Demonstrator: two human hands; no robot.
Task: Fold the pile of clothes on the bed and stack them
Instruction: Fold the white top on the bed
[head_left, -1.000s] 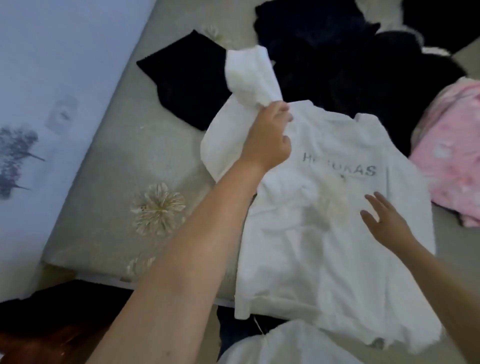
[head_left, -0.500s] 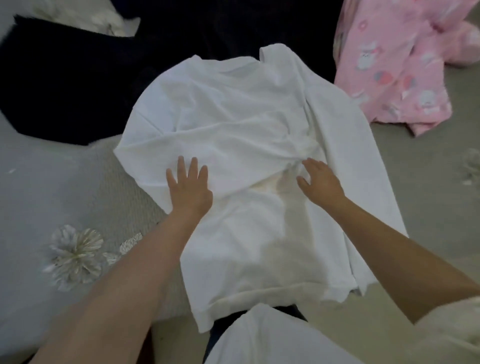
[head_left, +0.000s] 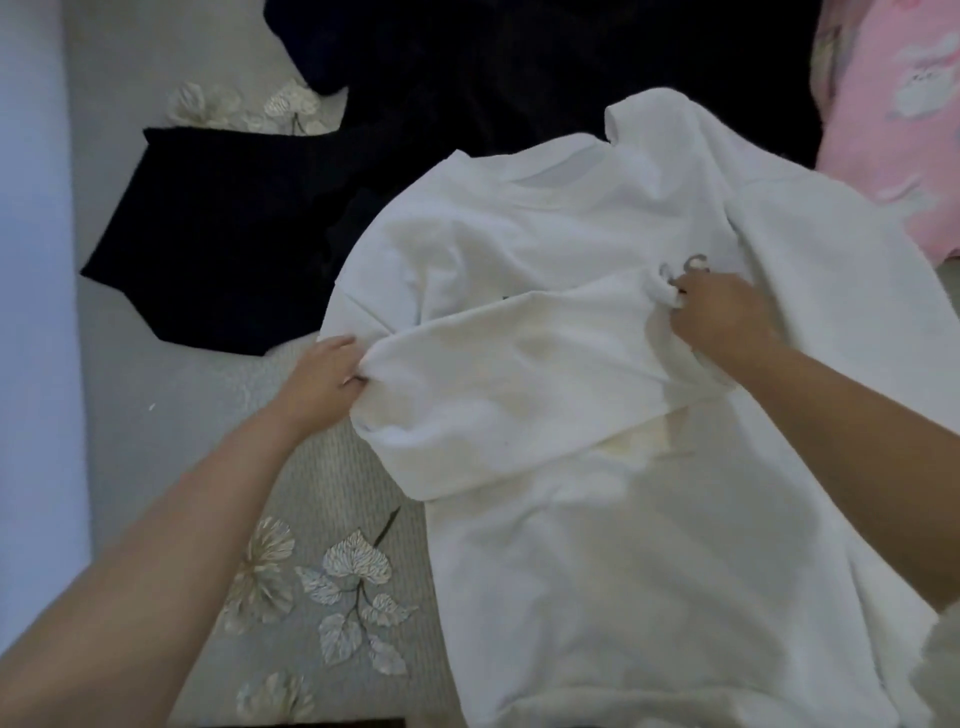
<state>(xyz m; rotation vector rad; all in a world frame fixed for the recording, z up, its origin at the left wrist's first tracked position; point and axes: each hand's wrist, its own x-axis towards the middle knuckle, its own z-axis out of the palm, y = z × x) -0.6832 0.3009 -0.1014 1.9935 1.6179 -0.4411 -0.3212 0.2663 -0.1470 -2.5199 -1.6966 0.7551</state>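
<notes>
A white t-shirt (head_left: 597, 545) lies spread on the bed, collar away from me. A band of its cloth is bunched up across the chest. My left hand (head_left: 324, 382) pinches the left end of that band at the shirt's edge. At the right end, my right hand (head_left: 722, 325) grips a gathered knot of cloth, where a bit of grey print shows. A faint yellowish stain sits in the shirt's middle.
Dark navy clothes (head_left: 218, 244) lie heaped behind and left of the shirt. A pink printed garment (head_left: 893, 130) sits at the far right. The grey bedspread (head_left: 332, 587) with leaf patterns shows at the lower left; a pale wall (head_left: 31, 312) borders the left.
Both hands lay flat on the shirt half a second ago. Now each grips cloth and a fold is raised across the chest. The view has shifted too.
</notes>
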